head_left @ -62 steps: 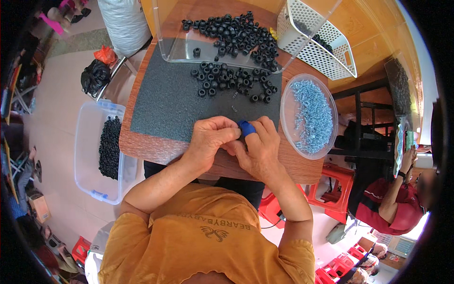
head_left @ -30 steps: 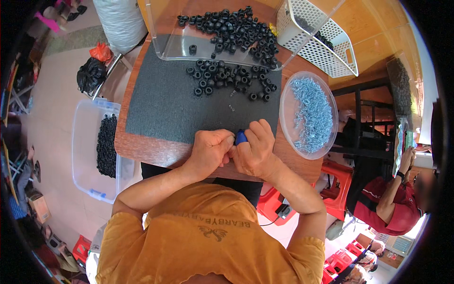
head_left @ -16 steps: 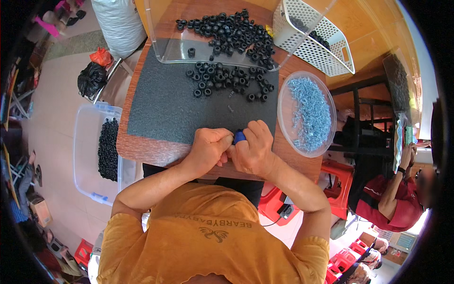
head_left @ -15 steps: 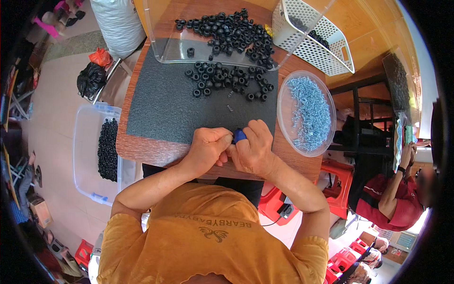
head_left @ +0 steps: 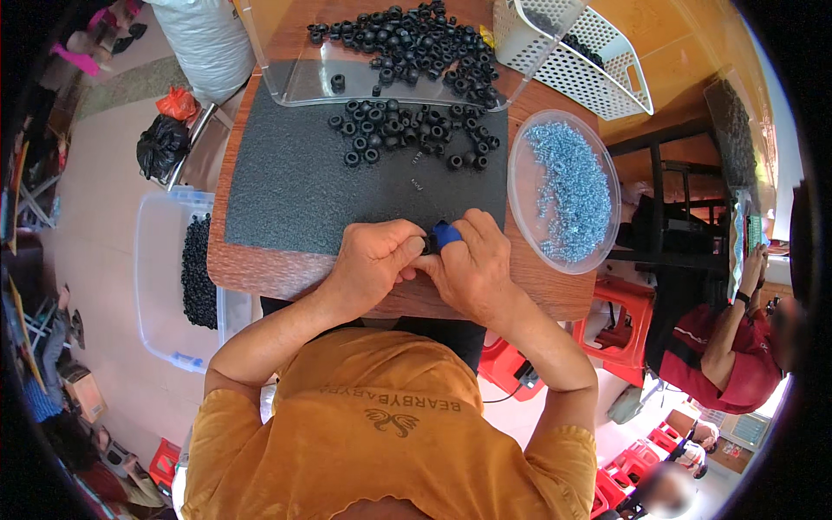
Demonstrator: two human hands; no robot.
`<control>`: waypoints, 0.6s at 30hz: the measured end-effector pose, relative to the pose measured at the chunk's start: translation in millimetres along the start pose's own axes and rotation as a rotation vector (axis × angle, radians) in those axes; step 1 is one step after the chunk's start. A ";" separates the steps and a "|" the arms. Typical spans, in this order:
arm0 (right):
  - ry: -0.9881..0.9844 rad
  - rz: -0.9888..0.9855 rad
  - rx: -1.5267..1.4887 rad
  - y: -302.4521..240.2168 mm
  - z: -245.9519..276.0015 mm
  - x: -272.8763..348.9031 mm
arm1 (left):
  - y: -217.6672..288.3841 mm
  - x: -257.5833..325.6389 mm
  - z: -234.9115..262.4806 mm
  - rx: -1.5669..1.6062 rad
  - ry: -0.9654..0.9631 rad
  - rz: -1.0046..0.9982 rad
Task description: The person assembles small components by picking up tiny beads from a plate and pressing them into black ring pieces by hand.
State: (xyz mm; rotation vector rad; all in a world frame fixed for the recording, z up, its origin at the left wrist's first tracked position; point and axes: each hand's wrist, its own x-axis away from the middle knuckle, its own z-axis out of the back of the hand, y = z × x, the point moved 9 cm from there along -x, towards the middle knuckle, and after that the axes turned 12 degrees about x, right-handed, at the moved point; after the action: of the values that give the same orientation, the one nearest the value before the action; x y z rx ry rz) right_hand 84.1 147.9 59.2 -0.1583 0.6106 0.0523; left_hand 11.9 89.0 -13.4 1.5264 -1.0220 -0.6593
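- Left hand [head_left: 377, 260]: pinching small black part [head_left: 427, 246], now more exposed; seemingly still being worked.
- Right hand [head_left: 472, 264]: uncurled slightly, blue finger wrap [head_left: 446, 234] alongside; grasp unclear.

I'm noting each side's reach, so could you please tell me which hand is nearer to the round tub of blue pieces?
Right. The right hand is left of the round tub, apart from it; the left hand is farther left, past the right.
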 end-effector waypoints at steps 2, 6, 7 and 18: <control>0.006 0.004 0.015 -1.0 -0.9 1.6 | 5.4 0.2 -0.1 -0.033 0.010 -0.047; -0.012 0.035 0.066 -5.3 -3.4 2.9 | 8.3 0.9 0.1 -0.089 0.015 -0.098; -0.013 0.034 0.064 -4.9 -5.5 3.6 | 12.5 1.3 -0.2 -0.150 0.023 -0.147; -0.064 0.077 0.110 -5.2 -19.1 3.1 | 20.8 0.0 -4.4 -0.365 0.116 -0.463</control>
State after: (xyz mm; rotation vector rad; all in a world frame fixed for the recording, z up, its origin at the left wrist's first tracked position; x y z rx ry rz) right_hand 76.3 139.6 42.7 -0.0264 0.5536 0.0974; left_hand 10.4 91.2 7.7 1.4597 -0.4250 -1.0052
